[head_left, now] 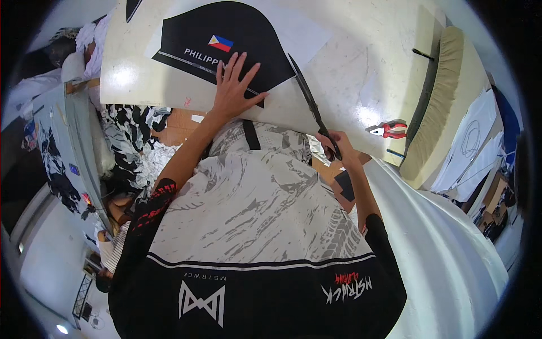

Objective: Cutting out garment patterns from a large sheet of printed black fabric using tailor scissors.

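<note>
My left grip (234, 90), wide on black cloth (243, 25) | right grip (340, 148) holding scissors (307, 93) beside cloth | looks mostly cut, maybe trimming remains

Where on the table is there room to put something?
Bare tabletop shows between the scissors and the red-handled pliers, and left of the black cloth. It's crowded where that cloth lies over white paper, under the left hand and by the scissors' tip.
</note>
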`<state>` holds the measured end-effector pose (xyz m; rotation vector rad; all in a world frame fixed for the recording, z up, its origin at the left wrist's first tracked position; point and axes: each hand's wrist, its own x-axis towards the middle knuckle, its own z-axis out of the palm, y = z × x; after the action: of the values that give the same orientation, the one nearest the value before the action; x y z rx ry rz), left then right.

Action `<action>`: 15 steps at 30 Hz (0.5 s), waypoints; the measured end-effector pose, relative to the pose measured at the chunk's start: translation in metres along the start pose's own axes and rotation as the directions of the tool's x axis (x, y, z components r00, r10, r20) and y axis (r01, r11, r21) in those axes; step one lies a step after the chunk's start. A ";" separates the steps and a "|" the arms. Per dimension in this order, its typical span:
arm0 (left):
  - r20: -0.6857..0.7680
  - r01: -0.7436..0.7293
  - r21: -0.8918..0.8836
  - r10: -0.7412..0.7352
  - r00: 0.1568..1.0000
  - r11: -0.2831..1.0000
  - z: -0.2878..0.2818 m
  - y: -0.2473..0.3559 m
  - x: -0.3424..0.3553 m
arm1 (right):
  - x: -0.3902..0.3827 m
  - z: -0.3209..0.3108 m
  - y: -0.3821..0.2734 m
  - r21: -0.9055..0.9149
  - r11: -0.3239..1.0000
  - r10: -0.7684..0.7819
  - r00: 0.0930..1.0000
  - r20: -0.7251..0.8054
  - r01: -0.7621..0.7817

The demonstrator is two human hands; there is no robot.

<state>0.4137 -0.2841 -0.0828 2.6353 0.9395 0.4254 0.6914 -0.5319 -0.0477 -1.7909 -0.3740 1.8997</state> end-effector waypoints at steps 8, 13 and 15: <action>0.006 -0.184 -0.055 0.184 0.983 0.981 0.003 0.010 0.024 | 0.007 0.012 -0.015 0.016 0.995 -0.099 0.995 -0.022 0.099; -0.027 -0.209 -0.068 0.208 0.978 0.975 0.009 0.010 0.031 | 0.002 0.014 -0.010 -0.017 0.998 -0.060 0.994 -0.095 0.059; -0.004 -0.201 -0.062 0.201 0.979 0.978 0.010 0.009 0.032 | 0.002 0.015 -0.013 -0.021 0.998 -0.061 0.992 -0.112 0.059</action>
<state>0.4467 -0.2718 -0.0831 2.6827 0.6489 0.4909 0.6788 -0.5183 -0.0409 -1.8673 -0.4010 1.7514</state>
